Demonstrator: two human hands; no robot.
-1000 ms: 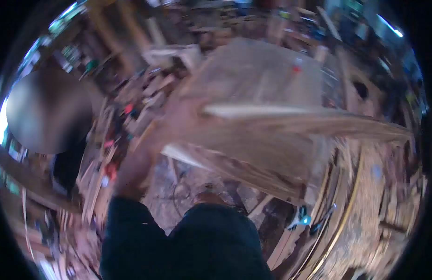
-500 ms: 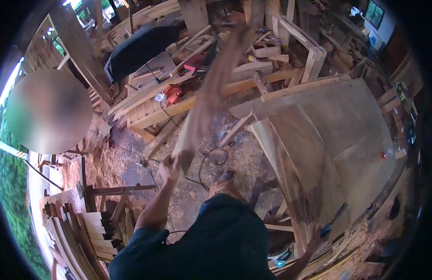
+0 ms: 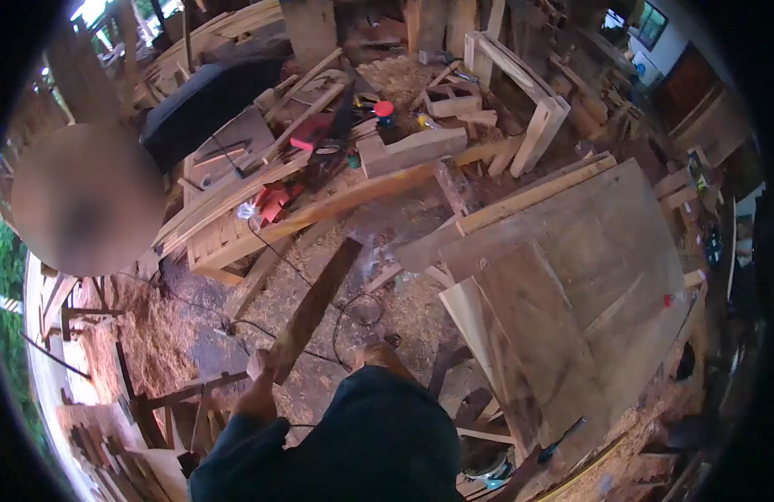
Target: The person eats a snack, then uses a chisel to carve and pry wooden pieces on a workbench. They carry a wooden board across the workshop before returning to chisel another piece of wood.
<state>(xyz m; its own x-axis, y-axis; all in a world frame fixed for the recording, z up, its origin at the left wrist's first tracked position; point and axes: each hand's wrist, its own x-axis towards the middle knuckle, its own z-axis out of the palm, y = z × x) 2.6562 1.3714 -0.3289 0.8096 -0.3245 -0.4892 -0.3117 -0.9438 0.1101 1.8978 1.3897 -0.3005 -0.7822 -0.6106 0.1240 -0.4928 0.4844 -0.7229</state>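
Note:
My left hand (image 3: 260, 368) is closed around the near end of a wooden board (image 3: 318, 309). The board slants up and away over the floor, its far end lifted toward the workbench. At the lower right, my right hand (image 3: 527, 467) is partly in shadow near the edge of a large wooden panel (image 3: 587, 309). A slim dark tool with a blue part (image 3: 561, 441) sticks out from that hand; its exact kind is too small to make out.
A low workbench (image 3: 320, 201) ahead carries planks, a red tool (image 3: 274, 201) and wood blocks. A cable (image 3: 337, 335) loops over the shavings-covered floor. Stacked timber (image 3: 111, 452) stands at lower left. A person (image 3: 86, 201), blurred, is at far left.
The board has swung down and toward me, and my left hand has lowered with it. The view has shifted slightly. My right hand stays low at the panel's edge with the slim tool.

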